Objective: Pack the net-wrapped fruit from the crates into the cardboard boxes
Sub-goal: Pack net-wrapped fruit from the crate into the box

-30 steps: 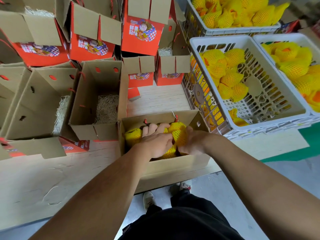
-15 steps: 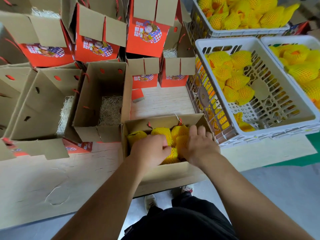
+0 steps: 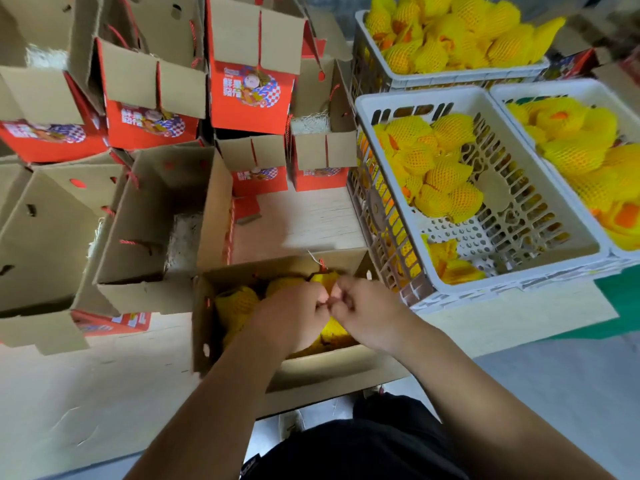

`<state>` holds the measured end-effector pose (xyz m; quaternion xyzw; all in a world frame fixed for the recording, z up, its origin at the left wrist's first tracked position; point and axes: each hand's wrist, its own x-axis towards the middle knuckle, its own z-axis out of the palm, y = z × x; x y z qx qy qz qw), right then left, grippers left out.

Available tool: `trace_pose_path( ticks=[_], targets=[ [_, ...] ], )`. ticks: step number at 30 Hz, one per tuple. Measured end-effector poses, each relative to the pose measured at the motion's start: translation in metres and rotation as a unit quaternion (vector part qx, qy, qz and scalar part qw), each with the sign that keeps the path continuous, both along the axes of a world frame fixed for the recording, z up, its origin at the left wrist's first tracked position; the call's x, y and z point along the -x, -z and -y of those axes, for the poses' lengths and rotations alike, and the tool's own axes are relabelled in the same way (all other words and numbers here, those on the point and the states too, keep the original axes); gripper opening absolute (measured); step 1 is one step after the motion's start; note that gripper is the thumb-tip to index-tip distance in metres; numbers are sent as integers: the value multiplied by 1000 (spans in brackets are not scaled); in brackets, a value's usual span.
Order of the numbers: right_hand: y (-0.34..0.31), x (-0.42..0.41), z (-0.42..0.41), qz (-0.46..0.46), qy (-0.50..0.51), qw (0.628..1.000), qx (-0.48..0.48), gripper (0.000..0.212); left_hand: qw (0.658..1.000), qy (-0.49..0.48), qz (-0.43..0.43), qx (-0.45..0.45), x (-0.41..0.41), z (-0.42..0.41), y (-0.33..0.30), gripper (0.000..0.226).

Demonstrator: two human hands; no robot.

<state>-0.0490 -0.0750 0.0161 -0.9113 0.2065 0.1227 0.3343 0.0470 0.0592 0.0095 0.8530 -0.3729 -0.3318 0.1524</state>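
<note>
- Your left hand point(image 3: 294, 313): inside the open cardboard box point(image 3: 239, 278) at the table's near edge, knuckles up, fingers curled under; blurred, so can't tell what they clamp on, if anything.
- Your right hand point(image 3: 367, 306): same box, right beside the left hand, fingertips touching it at centre; fingers curled tight together. Grip on fruit not visible, can't tell.
- Net-wrapped fruit in box point(image 3: 237, 303): yellow foam net, several pcs, packed under and around both hands; one shows at box's left side, more below the wrists.
- Middle crate point(image 3: 519, 268): white slatted plastic, just right of the box, part-filled; net-wrapped fruit in crate point(image 3: 443, 174) bunched at the far-left end, a few more at the near corner.
- Right crate point(image 3: 505, 95): touching the middle crate, holds more yellow-netted fruit.
- Far crate point(image 3: 450, 76): behind those two, heaped full.
- Empty open box point(image 3: 149, 237): left of yr box, pale shredded filler at bottom.
- Red printed boxes point(image 3: 249, 95): stacked w/ flaps open, far side of the table point(image 3: 104, 393).
</note>
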Motion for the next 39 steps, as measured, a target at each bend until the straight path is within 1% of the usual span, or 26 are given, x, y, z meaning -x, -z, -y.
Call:
trace_pose_path(
  ticks=[1, 3, 4, 5, 8, 10, 12, 14, 15, 17, 19, 22, 25, 27, 29, 31, 33, 35, 36, 37, 39],
  targets=[
    [-6, 2, 15, 51, 14, 999, 10, 7, 999, -16, 7, 45, 5, 16, -6, 32],
    [-16, 4, 52, 134, 61, 989, 15, 8, 991, -51, 34, 120, 12, 56, -17, 21],
    [-19, 5, 72, 166, 85, 982, 10, 9, 986, -67, 44, 149, 14, 78, -21, 14],
    [-21, 6, 91, 188, 105, 976, 6, 10, 980, -81, 53, 172, 17, 101, -24, 11],
    [-16, 12, 145, 214, 136, 967, -3, 9, 967, -84, 96, 220, 22, 168, -25, 17],
    [-7, 18, 181, 214, 153, 965, -16, 8, 962, -39, 142, 228, 23, 208, -17, 21],
    [6, 22, 219, 180, 146, 972, -29, 7, 959, 5, 210, 193, 19, 241, -6, 23],
    [22, 20, 259, 94, 105, 990, -18, 11, 951, 30, 275, 137, 10, 265, 4, 23],
    [32, 16, 280, 38, 86, 996, 4, 22, 949, 38, 289, 118, 5, 273, 8, 21],
    [52, 4, 320, -68, 62, 993, 78, 48, 952, 36, 281, 118, -4, 281, 13, 16],
    [69, -12, 352, -127, 46, 980, 149, 66, 949, 32, 292, 112, -8, 282, 16, 17],
    [94, -22, 375, -163, 25, 961, 224, 81, 940, 32, 333, 64, -7, 283, 17, 23],
    [113, -19, 371, -173, 36, 931, 321, 93, 943, 15, 332, 34, -7, 286, 16, 29],
    [119, -20, 366, -187, 31, 915, 356, 87, 944, 14, 331, 7, -6, 287, 15, 32],
    [120, -22, 369, -191, 36, 914, 355, 84, 944, 20, 330, -12, -6, 288, 14, 31],
    [120, -23, 374, -188, 41, 921, 338, 87, 945, 26, 324, -31, -6, 290, 14, 29],
    [113, -24, 380, -170, 57, 945, 274, 88, 949, 34, 310, -44, -8, 290, 16, 26],
    [108, -24, 385, -133, 78, 970, 189, 70, 954, 42, 292, -54, -10, 289, 19, 28],
    [107, -22, 385, -131, 73, 977, 150, 64, 954, 47, 290, -58, -10, 288, 19, 31],
    [108, -21, 383, -143, 59, 981, 113, 66, 953, 52, 292, -61, -10, 288, 20, 35],
    [109, -17, 376, -184, 4, 980, 77, 88, 949, 63, 304, -64, -9, 288, 20, 38]
  ],
)
